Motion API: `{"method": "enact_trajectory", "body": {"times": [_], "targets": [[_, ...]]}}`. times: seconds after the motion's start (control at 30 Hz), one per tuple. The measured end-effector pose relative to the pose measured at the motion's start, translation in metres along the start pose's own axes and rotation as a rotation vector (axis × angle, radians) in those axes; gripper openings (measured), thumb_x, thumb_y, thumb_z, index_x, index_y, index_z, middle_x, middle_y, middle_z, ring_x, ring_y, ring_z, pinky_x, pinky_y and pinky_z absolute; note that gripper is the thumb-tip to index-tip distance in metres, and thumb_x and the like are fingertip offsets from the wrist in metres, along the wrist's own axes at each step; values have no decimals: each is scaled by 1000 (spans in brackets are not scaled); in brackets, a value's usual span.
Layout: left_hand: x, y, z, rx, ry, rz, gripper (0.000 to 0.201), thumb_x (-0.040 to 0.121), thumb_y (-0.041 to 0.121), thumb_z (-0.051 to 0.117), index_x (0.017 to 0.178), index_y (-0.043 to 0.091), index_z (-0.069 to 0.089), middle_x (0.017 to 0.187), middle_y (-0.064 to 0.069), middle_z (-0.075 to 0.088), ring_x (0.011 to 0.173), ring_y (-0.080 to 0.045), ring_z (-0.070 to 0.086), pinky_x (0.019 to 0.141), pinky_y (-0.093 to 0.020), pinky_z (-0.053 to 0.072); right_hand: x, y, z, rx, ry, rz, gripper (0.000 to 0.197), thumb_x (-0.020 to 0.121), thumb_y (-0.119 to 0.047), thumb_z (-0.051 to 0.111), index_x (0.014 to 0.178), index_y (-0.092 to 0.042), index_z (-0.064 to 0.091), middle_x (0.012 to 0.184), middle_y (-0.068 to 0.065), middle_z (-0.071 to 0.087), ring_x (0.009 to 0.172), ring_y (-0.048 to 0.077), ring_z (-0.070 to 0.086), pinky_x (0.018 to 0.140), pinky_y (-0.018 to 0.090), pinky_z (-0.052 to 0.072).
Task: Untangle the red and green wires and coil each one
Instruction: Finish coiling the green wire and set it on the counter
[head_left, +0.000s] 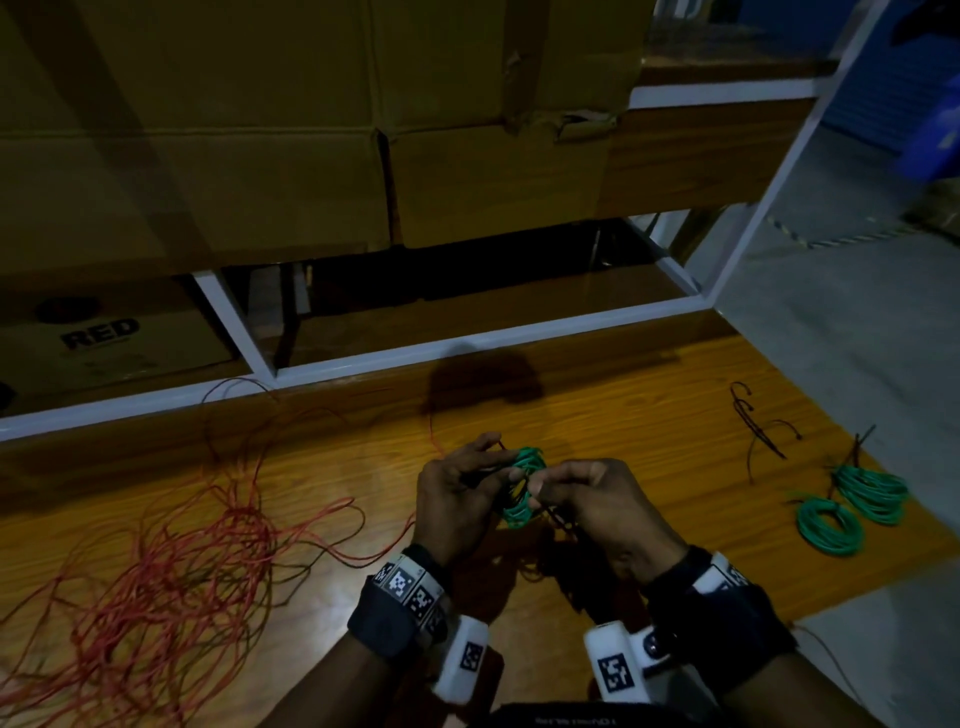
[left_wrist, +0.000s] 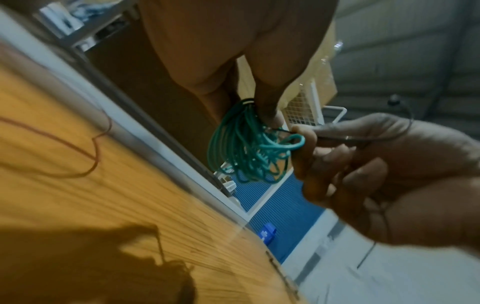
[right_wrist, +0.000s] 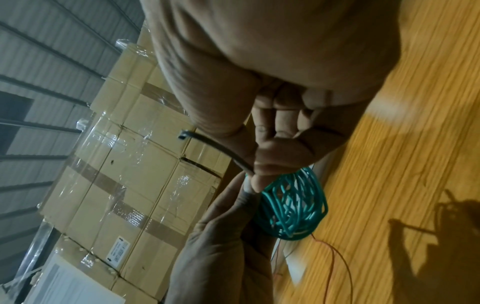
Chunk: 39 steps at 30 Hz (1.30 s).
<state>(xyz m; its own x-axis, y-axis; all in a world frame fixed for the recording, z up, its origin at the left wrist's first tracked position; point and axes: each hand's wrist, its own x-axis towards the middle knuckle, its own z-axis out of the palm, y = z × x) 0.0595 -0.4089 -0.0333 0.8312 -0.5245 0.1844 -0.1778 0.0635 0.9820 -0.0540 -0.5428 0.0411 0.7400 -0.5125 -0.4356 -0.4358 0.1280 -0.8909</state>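
Observation:
A small green wire coil hangs above the wooden table, held between both hands. My left hand grips its left side, fingers curled round the loops. My right hand pinches a thin black tie against the coil; the tie's free end sticks out past the thumb. In the left wrist view the tie runs across the right hand's fingers. The red wire lies in a loose tangle on the table at the left, and one strand leads toward the hands.
Two tied green coils lie at the table's right edge. Spare black ties lie behind them. Cardboard boxes and a white shelf frame stand beyond the table's far edge. The floor drops away at the right.

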Motion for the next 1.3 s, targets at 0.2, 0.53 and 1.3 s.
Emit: {"method": "enact_trajectory", "body": {"times": [0.2, 0.53, 1.3], "targets": [[-2, -3, 1, -48, -39, -102, 37, 79, 3, 83, 89, 38, 83, 107, 26, 73, 133, -4, 55, 95, -35, 58, 6, 11, 3, 19, 19, -7, 6, 89, 1, 72, 91, -1, 78, 83, 19, 77, 63, 19, 66, 55, 27, 50], [-3, 0, 5, -233, 59, -355, 27, 77, -6, 82, 83, 20, 84, 103, -9, 79, 100, -25, 75, 85, -39, 62, 10, 21, 10, 174, 15, 18, 5, 92, 2, 70, 96, 2, 74, 73, 9, 75, 60, 13, 72, 51, 22, 53], [9, -3, 1, -306, 192, -391, 25, 81, -3, 79, 101, 12, 79, 101, -9, 79, 98, -29, 75, 79, -35, 62, 10, 21, 1, 21, -87, -48, 21, 101, -26, 64, 96, -10, 76, 87, 9, 78, 66, 19, 61, 56, 32, 46]]}}
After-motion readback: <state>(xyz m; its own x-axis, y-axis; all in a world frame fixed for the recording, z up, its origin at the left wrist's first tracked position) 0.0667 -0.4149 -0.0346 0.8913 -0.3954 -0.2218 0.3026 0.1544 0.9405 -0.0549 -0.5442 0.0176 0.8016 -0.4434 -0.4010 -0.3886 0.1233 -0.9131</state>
